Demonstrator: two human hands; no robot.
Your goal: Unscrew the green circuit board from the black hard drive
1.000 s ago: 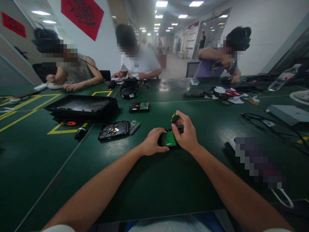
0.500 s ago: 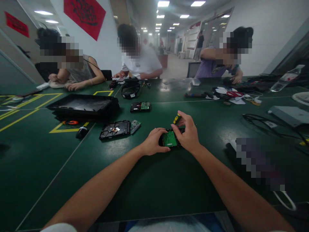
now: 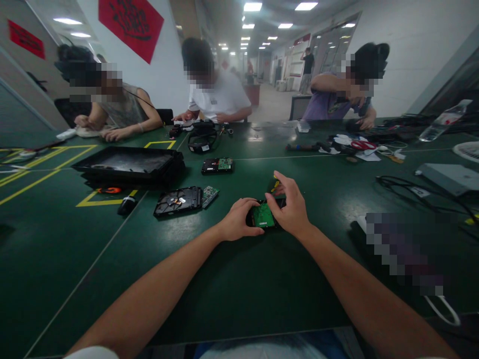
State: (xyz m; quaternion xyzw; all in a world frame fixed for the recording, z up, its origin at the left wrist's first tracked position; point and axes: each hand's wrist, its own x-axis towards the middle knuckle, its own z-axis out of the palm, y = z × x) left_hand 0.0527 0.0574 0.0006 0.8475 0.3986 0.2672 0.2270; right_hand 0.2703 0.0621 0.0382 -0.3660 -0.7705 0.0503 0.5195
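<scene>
My left hand (image 3: pixel 241 219) is closed around the left end of a hard drive (image 3: pixel 263 215), thumb on the near edge and fingers on the far edge. The drive lies on the table with its green circuit board facing up. Over the drive's right end, my right hand (image 3: pixel 291 207) grips a small screwdriver (image 3: pixel 276 184) by its yellow and black handle. The fingers hide most of the handle, and the tip is too small to make out. To the left lie another hard drive (image 3: pixel 178 202) and a loose circuit board (image 3: pixel 210 196).
A third drive (image 3: pixel 217 165) lies farther back. Black trays (image 3: pixel 129 164) are stacked at the left, near a mouse (image 3: pixel 127 205). Cables (image 3: pixel 404 185) and a grey box (image 3: pixel 449 179) sit at the right, with a plastic bottle (image 3: pixel 445 121) behind. Three people sit across the green table (image 3: pixel 239 294).
The screwdriver handle has turned in my right fingers, and less of its yellow shows. My left hand and the hard drive stay in place.
</scene>
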